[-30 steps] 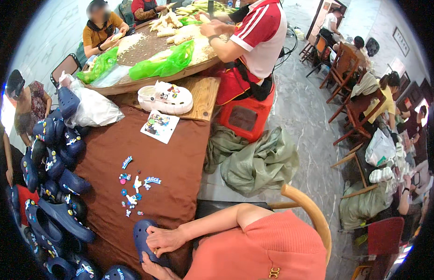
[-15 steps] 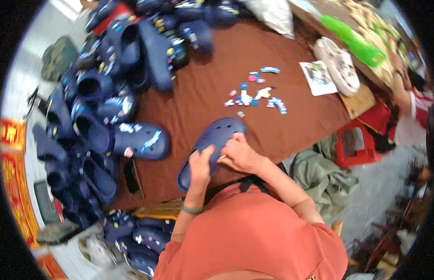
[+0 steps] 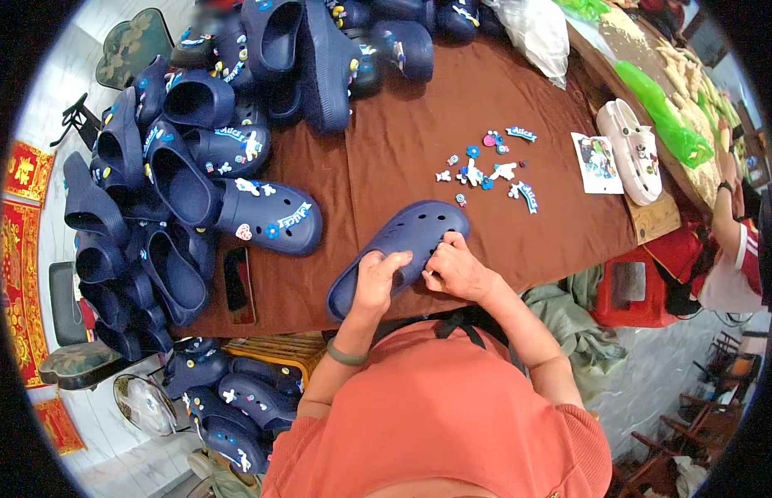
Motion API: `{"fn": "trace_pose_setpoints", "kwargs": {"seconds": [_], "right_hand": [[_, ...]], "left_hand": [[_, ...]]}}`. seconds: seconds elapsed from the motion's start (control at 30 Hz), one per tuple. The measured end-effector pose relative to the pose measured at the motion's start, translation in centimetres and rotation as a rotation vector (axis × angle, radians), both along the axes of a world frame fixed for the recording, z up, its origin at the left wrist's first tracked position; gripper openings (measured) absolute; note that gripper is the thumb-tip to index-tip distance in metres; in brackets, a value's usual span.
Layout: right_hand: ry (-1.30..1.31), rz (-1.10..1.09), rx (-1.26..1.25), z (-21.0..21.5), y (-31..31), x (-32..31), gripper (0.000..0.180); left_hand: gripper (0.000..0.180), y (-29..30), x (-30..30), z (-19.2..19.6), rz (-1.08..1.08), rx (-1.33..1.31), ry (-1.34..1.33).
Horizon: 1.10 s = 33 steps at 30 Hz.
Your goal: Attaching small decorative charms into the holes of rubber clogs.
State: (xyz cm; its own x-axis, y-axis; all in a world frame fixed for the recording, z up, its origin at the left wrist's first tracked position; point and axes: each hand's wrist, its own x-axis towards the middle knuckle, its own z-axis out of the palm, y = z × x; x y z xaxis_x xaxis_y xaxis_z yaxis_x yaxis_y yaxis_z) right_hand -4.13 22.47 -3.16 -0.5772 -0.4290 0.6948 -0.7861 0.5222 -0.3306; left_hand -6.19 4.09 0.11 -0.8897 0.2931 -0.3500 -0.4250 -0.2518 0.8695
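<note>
A navy clog [image 3: 415,222] with holes across its toe lies tilted at the near edge of the brown cloth, toe pointing away to the right. My left hand [image 3: 377,279] grips its middle, thumb lying over the top. Fingers curled in a pinch, my right hand [image 3: 459,267] is pressed against the clog's right side by the holes; whatever is between the fingertips is hidden. Beyond the toe lie several small shoe charms [image 3: 488,174] in white, blue and pink. To the left sits a navy clog with charms [image 3: 274,217] fixed on its toe.
Navy clogs [image 3: 182,178] are heaped along the left side. At right are a white clog [image 3: 630,149], a printed card [image 3: 596,163] and a red stool [image 3: 625,290]. A dark phone [image 3: 239,285] lies near the front edge. Another person's arm [image 3: 724,195] shows at far right.
The view has shifted, so the table things sit farther right in it. My right hand's fingers have curled closer to the clog's side, and the small pale piece seen by them is now hidden.
</note>
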Motion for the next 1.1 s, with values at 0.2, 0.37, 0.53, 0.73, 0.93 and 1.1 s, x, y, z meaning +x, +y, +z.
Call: {"fn": "trace_pose_setpoints", "kwargs": {"seconds": [0.2,0.37,0.53,0.73,0.93,1.1], "right_hand": [[0.045,-0.004,0.010,-0.4,0.0,0.2,0.026],[-0.058,-0.123,-0.005,-0.5,-0.6,0.7,0.028],[-0.101,-0.160,-0.013,-1.1,-0.7,1.5,0.032],[0.024,-0.165,0.059,-0.7,-1.1,1.7,0.038],[-0.115,-0.340,-0.086,0.5,-2.7,2.7,0.029],[-0.163,-0.441,-0.152,0.4,-4.1,3.2,0.023]], "left_hand": [[0.026,0.6,0.1,-1.4,-0.015,-0.179,0.111],[0.030,0.4,-0.4,-1.2,-0.019,-0.168,0.144],[0.029,1.0,-0.1,-0.8,0.016,-0.062,0.110],[0.028,0.8,0.1,-1.5,0.024,-0.207,0.276],[0.025,1.1,0.0,0.0,-0.007,-0.035,0.095],[0.024,0.8,-0.1,0.3,0.007,-0.133,0.124]]}}
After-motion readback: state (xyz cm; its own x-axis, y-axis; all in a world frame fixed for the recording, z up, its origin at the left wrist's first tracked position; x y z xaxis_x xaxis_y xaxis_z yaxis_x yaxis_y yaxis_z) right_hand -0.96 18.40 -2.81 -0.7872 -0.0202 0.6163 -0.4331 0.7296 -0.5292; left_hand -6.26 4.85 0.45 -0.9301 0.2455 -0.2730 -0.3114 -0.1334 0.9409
